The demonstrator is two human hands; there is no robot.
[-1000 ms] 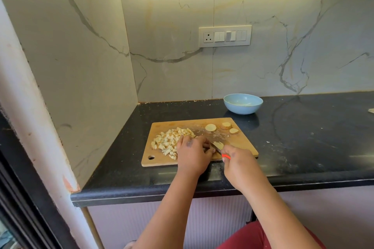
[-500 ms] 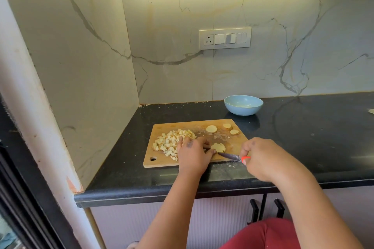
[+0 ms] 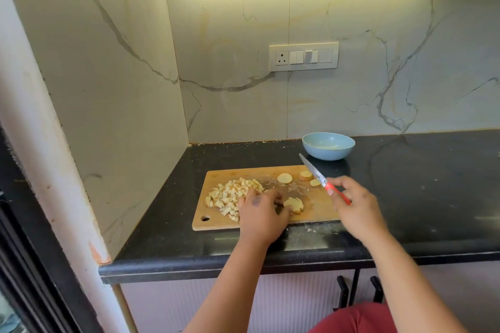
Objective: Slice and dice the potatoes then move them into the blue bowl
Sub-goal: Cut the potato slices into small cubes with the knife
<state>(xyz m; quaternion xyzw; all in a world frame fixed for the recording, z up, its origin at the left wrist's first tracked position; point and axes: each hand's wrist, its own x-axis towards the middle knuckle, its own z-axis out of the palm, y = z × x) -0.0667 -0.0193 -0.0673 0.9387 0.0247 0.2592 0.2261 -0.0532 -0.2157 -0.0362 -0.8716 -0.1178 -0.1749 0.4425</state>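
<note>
At the left of the wooden cutting board (image 3: 259, 170), which lies on the black counter (image 3: 433, 184), sits a heap of diced potato (image 3: 230, 193), spread from the board's left-middle toward its near edge, above a hanging hole in the near left corner. Just right of the heap the person's left hand (image 3: 261, 211) rests on the board, fingers curled down, with the thumb and fingertips touching a cut-up potato slice (image 3: 295, 204) that lies near the board's near edge; whether it pinches the slice or only steadies it cannot be told. Toward the far edge of the board lie three round potato slices (image 3: 285, 178), apart from each other. Further right, the right hand (image 3: 354, 204) grips the red handle of a knife (image 3: 315, 174), the blade lifted off the board and pointing up and away toward the blue bowl (image 3: 328, 145). The bowl stands on the counter just beyond the board's far right corner, holding no potato
</note>
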